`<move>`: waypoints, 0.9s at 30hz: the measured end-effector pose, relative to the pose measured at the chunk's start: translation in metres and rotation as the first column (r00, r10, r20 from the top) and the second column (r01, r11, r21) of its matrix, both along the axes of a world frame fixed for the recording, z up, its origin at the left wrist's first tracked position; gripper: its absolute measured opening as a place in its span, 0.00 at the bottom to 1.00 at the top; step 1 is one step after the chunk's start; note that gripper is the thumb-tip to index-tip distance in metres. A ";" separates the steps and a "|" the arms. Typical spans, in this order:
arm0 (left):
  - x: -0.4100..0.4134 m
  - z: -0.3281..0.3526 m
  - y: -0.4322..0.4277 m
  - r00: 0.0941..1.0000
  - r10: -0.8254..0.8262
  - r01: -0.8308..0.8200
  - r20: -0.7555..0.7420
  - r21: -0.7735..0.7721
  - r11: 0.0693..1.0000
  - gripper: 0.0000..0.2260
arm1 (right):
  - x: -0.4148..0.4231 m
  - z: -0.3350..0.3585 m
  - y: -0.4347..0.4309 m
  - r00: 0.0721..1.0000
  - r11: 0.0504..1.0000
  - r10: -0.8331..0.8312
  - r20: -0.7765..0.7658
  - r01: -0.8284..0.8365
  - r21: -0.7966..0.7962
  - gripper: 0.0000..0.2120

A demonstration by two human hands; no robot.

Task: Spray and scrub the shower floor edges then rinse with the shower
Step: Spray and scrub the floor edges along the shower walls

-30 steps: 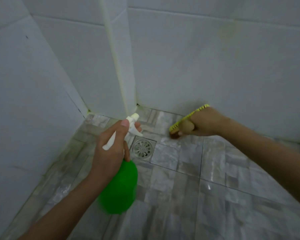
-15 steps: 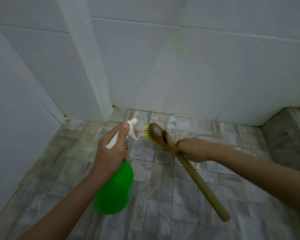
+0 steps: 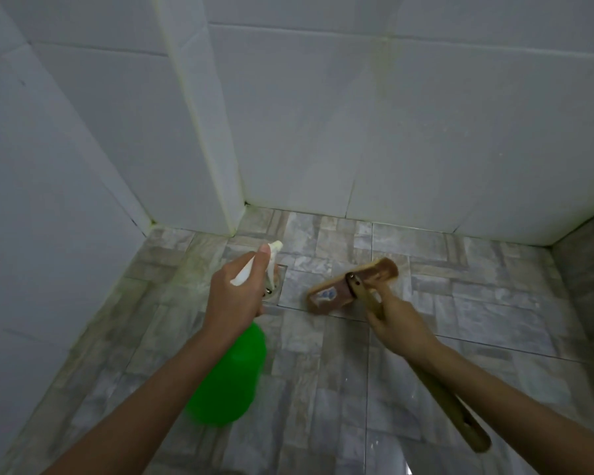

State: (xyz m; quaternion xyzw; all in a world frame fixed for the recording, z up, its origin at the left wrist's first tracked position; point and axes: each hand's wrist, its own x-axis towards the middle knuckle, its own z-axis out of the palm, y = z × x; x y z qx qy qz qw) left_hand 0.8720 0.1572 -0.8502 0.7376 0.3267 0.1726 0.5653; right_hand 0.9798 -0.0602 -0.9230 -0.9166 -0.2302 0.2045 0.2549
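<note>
My left hand (image 3: 235, 289) grips the white trigger head of a green spray bottle (image 3: 228, 378), its nozzle aimed toward the back wall. My right hand (image 3: 400, 323) holds the wooden handle of a scrub brush (image 3: 352, 286). The brush head lies flat with its wooden back facing up, just above or on the grey tiled floor (image 3: 323, 389), right of the floor drain (image 3: 276, 286). The drain is mostly hidden behind my left hand. The handle's end (image 3: 474, 437) sticks out below my right forearm.
White tiled walls (image 3: 426, 132) enclose the floor at the back and left. A tiled pillar (image 3: 203, 114) juts out at the back left corner. Greenish grime lines the left floor edge (image 3: 110, 303). A raised grey step (image 3: 587, 269) is at the right.
The brush has turned from bristles showing to its wooden back facing up and moved right of the drain. The view shifted right and back. My left hand kept its hold on the sprayer.
</note>
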 end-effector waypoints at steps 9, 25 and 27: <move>-0.006 0.003 0.028 0.997 0.060 -0.060 -0.037 0.014 0.998 0.16 | 0.014 0.013 0.059 0.996 0.954 0.046 0.079 -0.021 -0.298 0.35; -0.041 0.009 0.061 0.989 0.151 -0.151 0.004 -0.001 0.989 0.15 | 0.059 0.022 0.240 0.993 0.930 0.088 0.076 -0.054 -0.362 0.26; -0.043 0.011 0.064 0.986 0.165 -0.165 0.010 -0.004 0.986 0.16 | 0.042 0.012 0.237 0.995 0.941 0.084 0.048 -0.063 -0.332 0.29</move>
